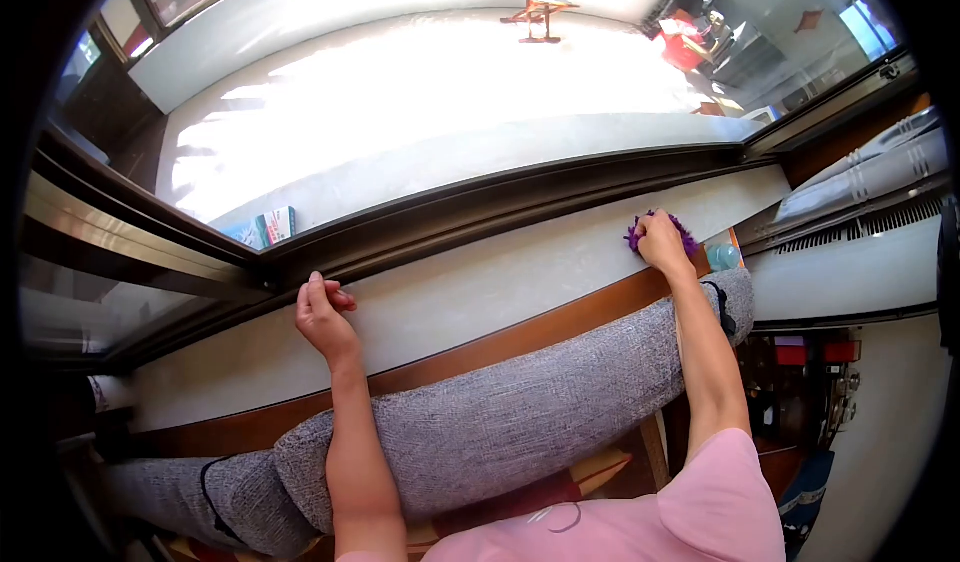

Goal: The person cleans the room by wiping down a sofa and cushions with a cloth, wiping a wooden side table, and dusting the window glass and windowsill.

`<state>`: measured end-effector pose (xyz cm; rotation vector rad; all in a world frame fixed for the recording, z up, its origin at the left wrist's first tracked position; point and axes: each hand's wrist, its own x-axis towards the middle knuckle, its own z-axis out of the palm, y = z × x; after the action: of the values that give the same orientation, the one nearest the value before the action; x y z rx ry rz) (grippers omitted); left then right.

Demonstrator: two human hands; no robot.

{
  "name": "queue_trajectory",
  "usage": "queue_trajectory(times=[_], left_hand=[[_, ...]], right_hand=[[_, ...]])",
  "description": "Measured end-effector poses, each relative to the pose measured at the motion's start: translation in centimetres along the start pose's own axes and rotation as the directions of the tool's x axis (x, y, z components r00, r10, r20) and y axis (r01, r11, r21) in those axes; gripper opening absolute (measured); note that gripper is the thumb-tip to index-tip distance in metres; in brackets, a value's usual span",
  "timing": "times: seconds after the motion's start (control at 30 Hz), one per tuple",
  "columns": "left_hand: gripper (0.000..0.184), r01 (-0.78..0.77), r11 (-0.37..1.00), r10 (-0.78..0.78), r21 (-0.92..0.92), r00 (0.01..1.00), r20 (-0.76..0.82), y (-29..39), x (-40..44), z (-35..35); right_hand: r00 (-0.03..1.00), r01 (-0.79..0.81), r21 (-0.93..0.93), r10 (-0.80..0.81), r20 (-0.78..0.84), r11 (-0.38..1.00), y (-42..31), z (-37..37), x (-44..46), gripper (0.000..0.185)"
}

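My right hand [662,242] presses down on a purple shaggy cleaning cloth [688,239], its fingers closed around the top of it. The cloth lies on the pale window sill [480,290], towards its right end. Over the left part of the sill, close to the dark window track [400,242], my left hand [326,317] is raised. Its fingers are loosely curled in, and I see nothing in them.
A grey padded sofa back [530,412] runs along the sill beneath my arms. A light-blue object [724,256] stands just right of the cloth. Gathered curtains [870,177] hang at the right. Beyond the window are a small box [275,227] and a folding stool [540,10].
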<state>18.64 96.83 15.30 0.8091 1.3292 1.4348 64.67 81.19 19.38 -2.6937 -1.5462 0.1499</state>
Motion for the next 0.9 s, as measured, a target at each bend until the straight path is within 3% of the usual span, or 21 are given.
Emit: queue_trajectory(times=[0.07, 0.1, 0.13, 0.27, 0.33, 0.4, 0.5, 0.6, 0.63, 0.7, 0.77, 0.83, 0.9], left_hand=[[0.034, 0.009, 1.000, -0.008, -0.027, 0.999, 0.034, 0.0, -0.1, 0.0], [0.035, -0.003, 1.000, 0.004, -0.022, 0.999, 0.035, -0.1, -0.2, 0.0], [0.035, -0.007, 1.000, 0.008, -0.011, 1.000, 0.021, 0.0, -0.2, -0.1], [0.034, -0.026, 1.000, 0.026, -0.009, 0.999, 0.030, 0.4, -0.1, -0.2], [0.036, -0.037, 0.999, 0.037, -0.028, 0.999, 0.015, 0.4, -0.1, -0.2], [0.036, -0.036, 0.999, 0.036, -0.026, 0.999, -0.001, 0.7, -0.3, -0.1], [0.035, -0.025, 0.998, 0.025, -0.049, 1.000, 0.003, 0.6, -0.2, -0.1], [0.035, -0.010, 0.998, 0.011, -0.065, 1.000, 0.002, 0.7, -0.3, 0.0], [0.035, -0.005, 0.998, 0.005, -0.066, 1.000, 0.001, 0.7, -0.3, 0.0], [0.035, -0.003, 0.998, 0.003, -0.068, 1.000, 0.003, 0.8, -0.4, 0.0], [0.035, 0.001, 0.997, -0.001, -0.071, 1.000, 0.002, 1.1, -0.5, 0.1], [0.035, -0.007, 0.997, 0.007, -0.074, 1.000, 0.005, 1.0, -0.5, 0.1], [0.032, -0.021, 0.997, 0.022, -0.077, 1.000, 0.018, 1.0, -0.4, -0.2]], right_hand=[[0.978, 0.134, 0.303, -0.176, 0.116, 0.944, -5.1, -1.5, -1.2, 0.010], [0.931, 0.237, 0.414, -0.327, 0.161, 0.879, -8.9, -1.8, -1.8, 0.012], [0.835, 0.416, 0.524, -0.541, 0.104, 0.743, -11.9, -0.5, -2.3, 0.017], [0.502, 0.643, 0.607, -0.856, 0.126, 0.467, -23.6, 0.4, -5.2, 0.022], [0.451, 0.659, 0.584, -0.870, 0.198, 0.474, -24.4, -0.4, -5.5, 0.021], [0.533, 0.642, 0.434, -0.775, 0.339, 0.631, -21.7, -1.1, -4.5, 0.023], [0.729, 0.538, 0.142, -0.543, 0.418, 0.831, -13.1, -1.8, -3.1, 0.025], [0.820, 0.427, -0.089, -0.344, 0.457, 0.900, -3.9, -2.1, -2.2, 0.024], [0.819, 0.428, -0.093, -0.342, 0.460, 0.899, -4.2, -2.5, -2.3, 0.024], [0.695, 0.326, 0.117, -0.322, 0.643, 0.938, -4.2, -3.6, -2.3, 0.025], [0.636, 0.322, 0.338, -0.466, 0.615, 0.885, -10.7, -4.7, -4.0, 0.022], [0.428, 0.334, 0.534, -0.630, 0.648, 0.777, -17.2, -3.9, -5.1, 0.021], [0.288, 0.460, 0.676, -0.817, 0.500, 0.575, -22.3, -2.0, -6.6, 0.023]])
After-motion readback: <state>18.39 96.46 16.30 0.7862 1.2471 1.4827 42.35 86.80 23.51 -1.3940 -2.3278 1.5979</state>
